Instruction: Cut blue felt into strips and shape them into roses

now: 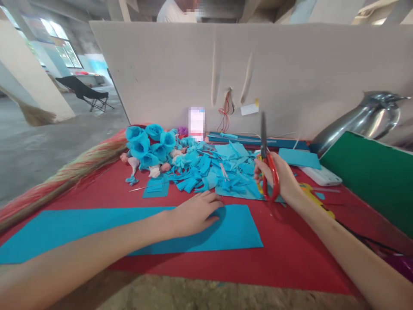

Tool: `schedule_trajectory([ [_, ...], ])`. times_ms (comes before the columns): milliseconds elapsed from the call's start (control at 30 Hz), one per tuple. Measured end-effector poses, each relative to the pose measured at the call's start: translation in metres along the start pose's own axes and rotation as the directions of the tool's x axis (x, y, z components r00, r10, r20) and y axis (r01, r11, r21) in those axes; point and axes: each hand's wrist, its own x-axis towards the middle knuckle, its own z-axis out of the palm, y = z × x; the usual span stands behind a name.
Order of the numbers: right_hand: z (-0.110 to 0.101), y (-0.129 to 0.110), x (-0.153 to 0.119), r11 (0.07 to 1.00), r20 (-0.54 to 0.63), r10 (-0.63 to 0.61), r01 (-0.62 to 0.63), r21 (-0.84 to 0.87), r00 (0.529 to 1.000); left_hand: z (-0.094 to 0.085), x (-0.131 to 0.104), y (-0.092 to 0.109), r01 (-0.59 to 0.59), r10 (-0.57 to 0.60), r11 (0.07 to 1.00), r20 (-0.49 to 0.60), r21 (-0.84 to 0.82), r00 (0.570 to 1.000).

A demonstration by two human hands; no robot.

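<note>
A long strip of blue crepe paper (232, 232) lies across the front of the red tabletop (290, 258). My left hand (196, 215) rests palm down on its right part, fingers stretched out and slightly curled at the tips. Raised above the table on the right, my right hand (280, 176) grips red-handled scissors (271, 181), their dark blades pointing up and looking closed. Beyond my hands is a pile of cut blue paper scraps (206, 168). To its left sit several blue paper flowers (142, 144), with small pink and white buds among them.
A green board (374, 181) and a metal jug (358, 116) stand at the right, near a white box (322, 175) and a yellow tool (316, 200). A pale panel (167, 64) closes off the back. Straw brooms (80, 172) lie along the left edge. A person (177, 10) is behind the panel.
</note>
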Motion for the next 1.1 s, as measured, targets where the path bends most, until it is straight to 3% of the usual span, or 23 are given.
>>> schedule_trajectory([
  [167,0.004,0.000,-0.003,0.984,-0.028,0.002,0.003,0.178,1.000,-0.013,-0.002,-0.006,0.050,-0.054,0.989,-0.023,-0.141,0.998],
  [267,0.010,-0.003,-0.003,0.967,-0.060,-0.012,0.027,0.253,0.998,-0.019,0.015,-0.003,0.129,-0.166,0.899,-0.054,-0.418,0.985],
  [333,0.014,-0.006,-0.004,0.957,-0.075,-0.033,0.053,0.284,0.997,-0.021,0.032,0.001,0.181,-0.240,0.716,0.006,-0.674,0.971],
  [400,0.017,-0.010,-0.005,0.948,-0.090,-0.059,0.084,0.306,0.994,-0.020,0.050,0.003,0.203,-0.223,0.424,0.115,-0.883,0.968],
  [467,0.018,-0.014,-0.006,0.938,-0.109,-0.085,0.116,0.326,0.990,-0.017,0.063,0.006,0.200,-0.141,0.111,0.184,-0.973,0.973],
  [500,0.019,-0.016,-0.007,0.933,-0.119,-0.096,0.131,0.335,0.988,-0.016,0.068,0.008,0.192,-0.104,-0.003,0.192,-0.981,0.976],
  [533,0.019,-0.017,-0.007,0.928,-0.130,-0.106,0.145,0.342,0.986,-0.014,0.071,0.009,0.182,-0.083,-0.058,0.186,-0.982,0.979],
  [600,0.019,-0.020,-0.009,0.921,-0.146,-0.119,0.164,0.352,0.982,-0.012,0.073,0.012,0.158,-0.097,-0.012,0.159,-0.987,0.983],
  [700,0.017,-0.026,-0.014,0.916,-0.157,-0.120,0.170,0.362,0.980,-0.010,0.072,0.013,0.159,-0.155,0.190,0.130,-0.969,0.979],
  [867,0.010,-0.033,-0.018,0.916,-0.187,-0.066,0.134,0.377,0.980,-0.016,0.065,-0.011,0.197,-0.270,0.490,0.067,-0.849,0.960],
  [1000,0.004,-0.028,-0.016,0.909,-0.204,0.012,0.074,0.409,0.979,-0.026,0.059,-0.044,0.275,-0.438,0.755,-0.146,-0.596,0.887],
  [1100,0.002,-0.019,-0.014,0.906,-0.208,0.082,0.014,0.424,0.975,-0.035,0.056,-0.062,0.328,-0.452,0.870,-0.331,-0.368,0.828],
])
